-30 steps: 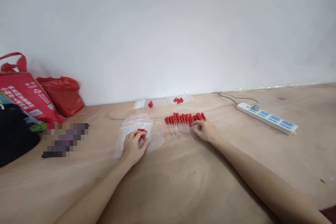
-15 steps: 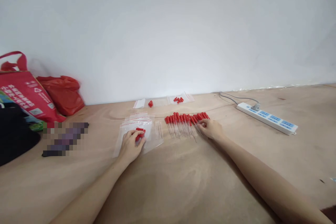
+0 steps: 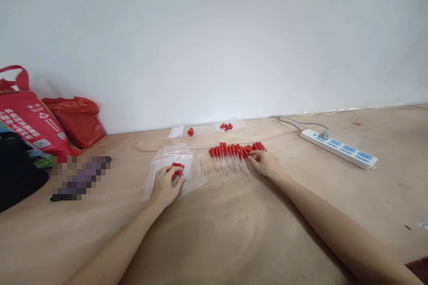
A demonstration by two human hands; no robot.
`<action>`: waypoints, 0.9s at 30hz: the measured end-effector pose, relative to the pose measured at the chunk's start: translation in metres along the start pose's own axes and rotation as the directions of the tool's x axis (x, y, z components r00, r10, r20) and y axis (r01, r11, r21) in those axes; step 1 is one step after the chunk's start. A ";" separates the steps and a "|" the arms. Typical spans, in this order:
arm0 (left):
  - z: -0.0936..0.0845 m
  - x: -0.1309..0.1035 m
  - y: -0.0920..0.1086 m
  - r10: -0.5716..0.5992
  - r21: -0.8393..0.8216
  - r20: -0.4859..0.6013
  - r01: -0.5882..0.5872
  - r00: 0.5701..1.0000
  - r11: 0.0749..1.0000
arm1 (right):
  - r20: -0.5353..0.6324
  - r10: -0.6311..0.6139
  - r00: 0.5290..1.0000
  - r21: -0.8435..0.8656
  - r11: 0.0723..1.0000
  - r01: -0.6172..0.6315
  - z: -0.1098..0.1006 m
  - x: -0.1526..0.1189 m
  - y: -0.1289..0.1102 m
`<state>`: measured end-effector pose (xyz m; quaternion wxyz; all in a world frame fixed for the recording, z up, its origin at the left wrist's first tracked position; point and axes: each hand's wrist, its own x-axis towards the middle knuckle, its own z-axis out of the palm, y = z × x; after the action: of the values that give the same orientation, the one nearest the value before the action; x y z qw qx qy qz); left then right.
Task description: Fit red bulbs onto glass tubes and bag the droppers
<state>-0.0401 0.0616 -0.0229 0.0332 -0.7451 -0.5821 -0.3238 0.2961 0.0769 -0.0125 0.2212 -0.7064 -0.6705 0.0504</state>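
Observation:
Several loose red rubber bulbs (image 3: 177,165) lie on a stack of clear zip bags (image 3: 195,181), with my left hand (image 3: 167,185) resting over them, thumb and fingers curved around the bulbs and apart. Right of the bags are a few thin clear tubes (image 3: 201,165). A row of red-capped droppers (image 3: 224,150) lies at the centre, tips toward me. My right hand (image 3: 264,162) is at the right end of this row, fingertips bent together beside the red bulbs; what they pinch, if anything, is too small to make out.
At the back, small bags hold red bulbs (image 3: 226,127) and clear tubes (image 3: 203,130). A white power strip (image 3: 339,148) with a grey cable lies right. Red bags (image 3: 80,120), a black item (image 3: 20,173) and a pixelated object (image 3: 82,178) are at left.
My right hand has shifted slightly left along the droppers' right end. My left hand keeps its place over the red bulbs. The view has shifted slightly.

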 end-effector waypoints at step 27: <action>-0.001 0.002 -0.002 -0.021 -0.027 0.021 0.021 1.000 0.999 | 0.031 0.212 0.977 0.090 0.973 -0.214 -0.022 0.009 0.048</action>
<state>-0.0421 0.0634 -0.0211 0.0137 -0.7427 -0.5859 -0.3241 0.3496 0.0796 -0.0090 0.2400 -0.7626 -0.5902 0.1124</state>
